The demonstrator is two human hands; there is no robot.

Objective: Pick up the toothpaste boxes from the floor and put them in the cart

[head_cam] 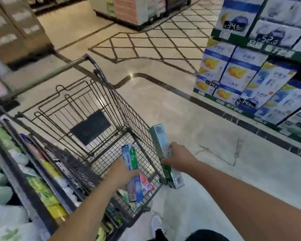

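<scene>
- Several toothpaste boxes (137, 188) already lie in the cart (111, 105), and none shows on the floor (207, 136), so the task looks nearly done
- The left hand (123, 173), inside the basket, grips a green and blue box (129, 156)
- The right hand (179, 158), just outside the cart's wall, is curled around a pale green box (161, 141), not yet over the basket

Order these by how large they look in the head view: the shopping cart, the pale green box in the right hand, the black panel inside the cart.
1. Shopping cart, by far the largest.
2. Black panel.
3. Pale green box; it looks close to the panel, and being nearer the camera makes this unsure.
</scene>
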